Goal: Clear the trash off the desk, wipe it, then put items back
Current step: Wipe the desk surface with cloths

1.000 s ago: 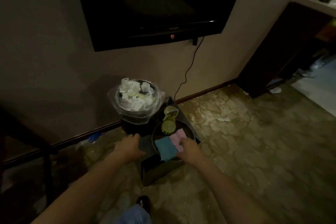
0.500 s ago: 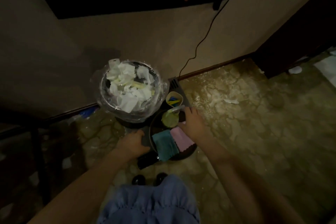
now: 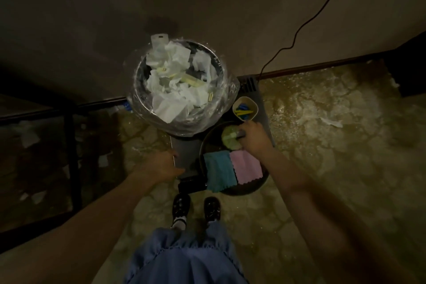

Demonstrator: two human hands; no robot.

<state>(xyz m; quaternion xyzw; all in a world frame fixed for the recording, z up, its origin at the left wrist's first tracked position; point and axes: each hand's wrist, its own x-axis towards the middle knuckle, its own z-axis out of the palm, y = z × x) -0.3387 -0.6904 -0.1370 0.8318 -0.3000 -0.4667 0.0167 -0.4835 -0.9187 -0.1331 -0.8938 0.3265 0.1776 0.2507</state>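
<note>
Both hands: right (image 3: 253, 138) grips green object (image 3: 231, 139), left (image 3: 161, 165) touches dark surface (image 3: 186, 152).

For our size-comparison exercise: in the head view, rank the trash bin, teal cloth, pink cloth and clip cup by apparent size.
1. Trash bin
2. Teal cloth and pink cloth: alike, overlapping, unranked
3. Clip cup

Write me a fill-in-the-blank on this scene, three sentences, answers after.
1. The trash bin is stuffed with crumpled white ____.
2. Beside the teal cloth on the dark tray lies a ____ cloth.
3. The small cup of clips stands ____ the right hand.

Answers: paper; pink; beyond
</note>
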